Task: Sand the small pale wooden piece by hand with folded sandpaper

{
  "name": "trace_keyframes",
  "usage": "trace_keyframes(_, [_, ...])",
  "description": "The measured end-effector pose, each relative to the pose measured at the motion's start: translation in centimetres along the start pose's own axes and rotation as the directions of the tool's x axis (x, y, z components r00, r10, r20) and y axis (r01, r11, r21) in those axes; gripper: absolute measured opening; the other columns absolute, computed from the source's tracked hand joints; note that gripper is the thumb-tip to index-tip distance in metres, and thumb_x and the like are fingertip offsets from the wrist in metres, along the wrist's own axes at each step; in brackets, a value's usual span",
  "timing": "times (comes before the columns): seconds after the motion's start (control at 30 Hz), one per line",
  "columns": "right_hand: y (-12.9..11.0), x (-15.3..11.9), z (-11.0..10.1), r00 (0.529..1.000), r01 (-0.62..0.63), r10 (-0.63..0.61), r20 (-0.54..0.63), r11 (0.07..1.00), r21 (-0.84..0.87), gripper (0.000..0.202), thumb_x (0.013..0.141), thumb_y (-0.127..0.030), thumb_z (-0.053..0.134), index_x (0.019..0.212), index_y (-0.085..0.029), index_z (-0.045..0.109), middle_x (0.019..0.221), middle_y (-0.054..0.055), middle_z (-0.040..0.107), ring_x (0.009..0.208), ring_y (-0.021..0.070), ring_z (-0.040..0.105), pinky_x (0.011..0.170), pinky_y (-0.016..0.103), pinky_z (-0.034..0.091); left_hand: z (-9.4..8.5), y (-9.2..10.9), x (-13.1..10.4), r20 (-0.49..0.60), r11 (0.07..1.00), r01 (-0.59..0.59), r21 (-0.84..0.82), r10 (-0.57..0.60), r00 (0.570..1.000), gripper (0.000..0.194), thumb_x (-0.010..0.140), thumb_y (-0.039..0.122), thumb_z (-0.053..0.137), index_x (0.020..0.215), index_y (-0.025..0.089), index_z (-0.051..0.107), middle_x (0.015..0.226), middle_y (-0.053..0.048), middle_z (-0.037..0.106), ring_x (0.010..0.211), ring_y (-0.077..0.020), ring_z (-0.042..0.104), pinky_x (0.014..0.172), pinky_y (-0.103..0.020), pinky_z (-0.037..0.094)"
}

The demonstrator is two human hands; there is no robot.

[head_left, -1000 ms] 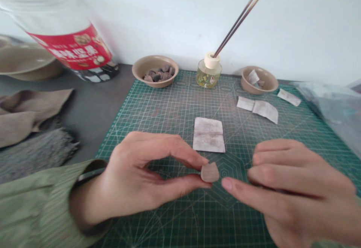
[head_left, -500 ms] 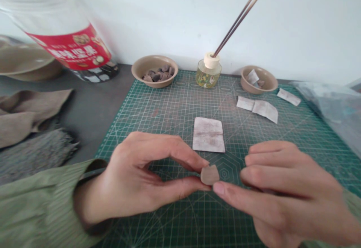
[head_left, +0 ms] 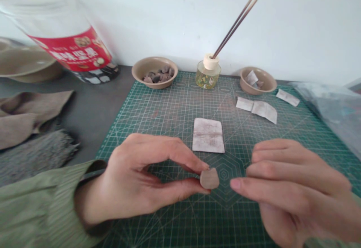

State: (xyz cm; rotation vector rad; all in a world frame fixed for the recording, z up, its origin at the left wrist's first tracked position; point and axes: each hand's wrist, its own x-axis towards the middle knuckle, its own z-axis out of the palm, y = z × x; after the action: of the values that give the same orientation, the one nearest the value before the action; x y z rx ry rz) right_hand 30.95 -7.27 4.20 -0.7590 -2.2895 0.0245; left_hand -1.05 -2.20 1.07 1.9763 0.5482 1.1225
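Observation:
My left hand [head_left: 152, 173] pinches a small brown stone-like piece [head_left: 209, 178] between thumb and fingertips, its flat, rounded-cornered face turned toward me. Just right of the piece, and apart from it, is the tip of the forefinger of my right hand [head_left: 293, 188]. That finger points left while the others curl in; the palm is hidden, so I cannot see whether anything is inside. Beyond both hands lies a creased, whitish, smudged square sheet [head_left: 208, 135] on the green cutting mat [head_left: 169, 116].
A bowl of dark stone-like pieces [head_left: 155, 62], a reed diffuser [head_left: 208, 75] and a smaller bowl [head_left: 245, 86] line the back. Pale strips [head_left: 263, 109] lie at right near a clear plastic bag [head_left: 332, 101]. Left are a big jar [head_left: 79, 49], brown cloth [head_left: 47, 105] and grey fuzzy cloth [head_left: 45, 154].
My right forefinger has pulled away to the right from the stone-like piece, which it was at before. My left hand keeps its pinch and has hardly moved.

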Motion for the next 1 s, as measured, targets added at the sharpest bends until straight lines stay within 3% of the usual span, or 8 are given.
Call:
trace_keyframes(0.13, [0.2, 0.6, 1.3, 0.998, -0.05, 0.056, -0.037, 0.988, 0.146, 0.036, 0.102, -0.007, 0.08, 0.129, -0.03, 0.087, 0.089, -0.001, 0.094, 0.062, 0.0229, 0.088, 0.068, 0.042, 0.079, 0.1, 0.0, 0.0, -0.012, 1.0, -0.016, -0.01, 0.016, 1.0, 0.023, 0.111, 0.019, 0.109, 0.121, 0.03, 0.092, 0.112, 0.002, 0.104, 0.091, -0.0206, 0.102, 0.089, -0.028, 0.086])
trace_keyframes(0.17, [0.4, 0.8, 1.9, 0.985, -0.157, 0.167, -0.05, 0.973, 0.17, 0.042, 0.096, -0.004, 0.079, 0.129, -0.031, 0.085, 0.097, 0.001, 0.097, 0.07, 0.0251, 0.091, 0.071, 0.042, 0.081, 0.1, 0.0, 0.0, -0.016, 1.0, -0.018, -0.012, 0.018, 1.0, 0.023, 0.111, 0.02, 0.11, 0.121, 0.031, 0.092, 0.112, 0.002, 0.104, 0.092, -0.0209, 0.102, 0.088, -0.028, 0.086])
trace_keyframes(0.23, [0.8, 1.5, 3.0, 0.977, -0.124, 0.181, -0.116, 0.916, 0.382, 0.054, 0.088, -0.006, 0.083, 0.138, -0.028, 0.084, 0.103, 0.001, 0.097, 0.063, 0.019, 0.084, 0.055, 0.031, 0.071, 0.1, -0.1, 0.0, -0.04, 1.0, -0.011, 0.001, 0.011, 0.999, 0.021, 0.112, 0.024, 0.109, 0.121, 0.031, 0.093, 0.111, 0.003, 0.104, 0.091, -0.0205, 0.101, 0.088, -0.028, 0.086])
trace_keyframes(0.4, [2.1, 2.7, 4.7, 0.989, -0.12, 0.148, -0.01, 0.84, 0.529, 0.043, 0.107, -0.013, 0.099, 0.146, -0.025, 0.084, 0.124, 0.007, 0.097, 0.093, 0.021, 0.091, 0.072, 0.029, 0.076, 0.1, -0.5, 0.0, -0.115, 0.996, 0.071, 0.048, -0.065, 0.991, 0.017, 0.115, 0.038, 0.108, 0.119, 0.029, 0.094, 0.107, 0.0, 0.103, 0.087, -0.0211, 0.102, 0.086, -0.027, 0.086])
trace_keyframes(0.57, [3.0, 2.8, 5.3, 0.985, -0.093, 0.16, -0.068, 0.814, 0.574, 0.032, 0.109, -0.021, 0.108, 0.136, -0.022, 0.091, 0.124, 0.009, 0.095, 0.087, 0.0192, 0.088, 0.069, 0.028, 0.075, 0.2, -0.6, 0.2, -0.051, 0.983, 0.16, -0.094, -0.165, 0.985, 0.021, 0.116, 0.038, 0.107, 0.118, 0.024, 0.091, 0.105, -0.004, 0.103, 0.089, -0.0263, 0.104, 0.088, -0.029, 0.088])
trace_keyframes(0.73, [3.0, 2.8, 5.7, 0.98, -0.122, 0.19, -0.05, 0.788, 0.604, 0.031, 0.108, -0.019, 0.108, 0.133, -0.021, 0.091, 0.123, 0.008, 0.093, 0.083, 0.0167, 0.086, 0.071, 0.026, 0.075, 0.5, -1.1, 0.3, -0.015, 0.97, 0.21, -0.122, -0.214, 0.977, 0.018, 0.117, 0.034, 0.105, 0.119, 0.025, 0.09, 0.104, 0.0, 0.103, 0.09, -0.0218, 0.103, 0.09, -0.024, 0.085])
trace_keyframes(0.87, [2.8, 2.9, 5.2, 0.953, -0.227, 0.299, -0.044, 0.806, 0.546, 0.028, 0.107, -0.013, 0.096, 0.131, -0.025, 0.087, 0.12, 0.009, 0.093, 0.095, 0.0231, 0.09, 0.067, 0.029, 0.074, 0.4, -2.1, 0.2, -0.042, 0.976, 0.174, 0.13, -0.169, 0.985, 0.015, 0.119, 0.03, 0.099, 0.131, 0.026, 0.091, 0.117, -0.003, 0.102, 0.098, -0.0229, 0.101, 0.096, -0.03, 0.086])
trace_keyframes(1.0, [3.7, 2.5, 4.6, 0.949, -0.314, 0.314, 0.038, 0.921, 0.228, 0.033, 0.104, -0.008, 0.084, 0.132, -0.025, 0.088, 0.12, 0.007, 0.09, 0.086, 0.0208, 0.082, 0.076, 0.036, 0.073, 0.3, -3.1, -0.1, 0.05, 0.879, 0.01, 0.477, -0.038, 0.998, 0.032, 0.12, 0.021, 0.088, 0.151, 0.023, 0.089, 0.162, -0.017, 0.093, 0.151, -0.0375, 0.092, 0.132, -0.056, 0.079])
